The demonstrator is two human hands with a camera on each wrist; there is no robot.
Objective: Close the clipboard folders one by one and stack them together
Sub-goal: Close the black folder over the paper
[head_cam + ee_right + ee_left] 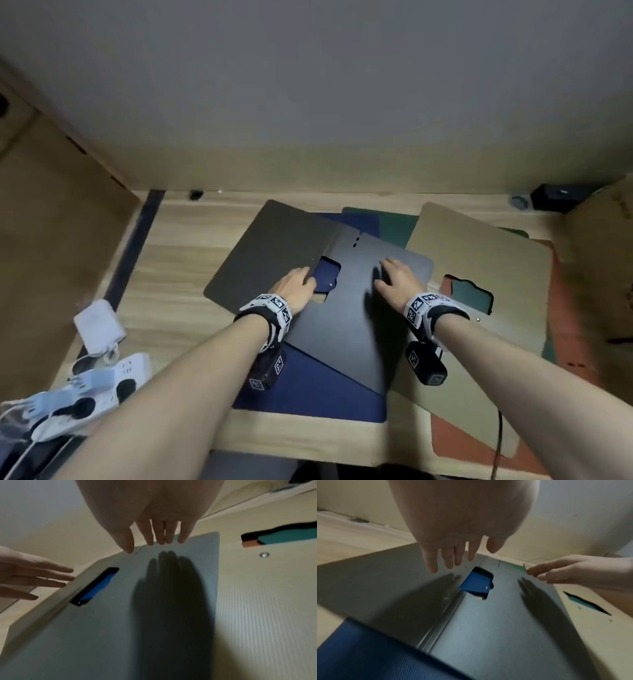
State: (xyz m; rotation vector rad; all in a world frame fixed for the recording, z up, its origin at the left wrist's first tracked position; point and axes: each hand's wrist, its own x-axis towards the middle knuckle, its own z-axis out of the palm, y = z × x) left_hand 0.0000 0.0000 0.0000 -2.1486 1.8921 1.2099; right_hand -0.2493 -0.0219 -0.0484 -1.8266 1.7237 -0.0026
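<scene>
Worktop (191,240), left to right: power strip (85,387) at the near left edge; grey clipboard folder (342,308), lying open at centre over a blue folder (308,387); tan folder (479,260), open, over green and red-brown ones. Left hand (296,284), fingers straight and spread, above the grey folder's left flap by its cut-out. Right hand (397,279), fingers straight, holding nothing, above its right panel.

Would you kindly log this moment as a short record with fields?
top folder: dark grey plastic clipboard folder, open, flat
beneath it: navy blue folder
to the right: open beige folder over green and red-brown ones
left hand: fingers straight, above grey folder's left flap
right hand: fingers straight, above its right flap
surface: wooden desk
</scene>
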